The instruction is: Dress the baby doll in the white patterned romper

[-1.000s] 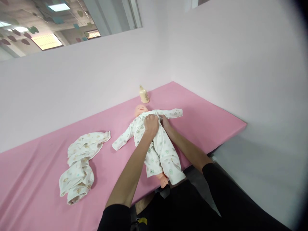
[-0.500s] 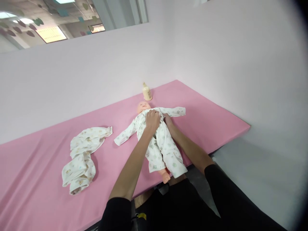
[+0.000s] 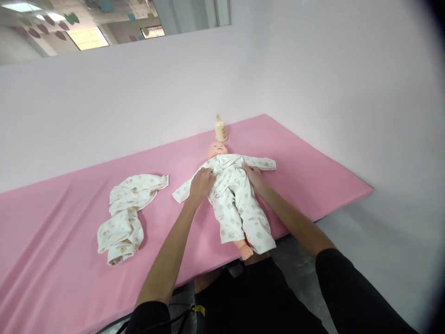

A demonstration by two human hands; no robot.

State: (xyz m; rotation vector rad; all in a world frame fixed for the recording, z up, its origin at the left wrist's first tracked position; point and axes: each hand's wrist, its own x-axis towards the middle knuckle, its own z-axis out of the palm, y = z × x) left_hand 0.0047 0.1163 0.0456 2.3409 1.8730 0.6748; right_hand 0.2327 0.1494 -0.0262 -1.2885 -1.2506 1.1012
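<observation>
Both hands, left (image 3: 200, 184) and right (image 3: 255, 176), lie flat and open on the doll's (image 3: 233, 195) sides at the mat's (image 3: 313, 171) near edge.

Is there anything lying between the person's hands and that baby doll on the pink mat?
Nothing visible. The left hand and right hand already rest on the sides of the doll, touching its printed suit. The bottle stands beyond the doll's head, and the crumpled cloth lies apart on the pink mat.
</observation>
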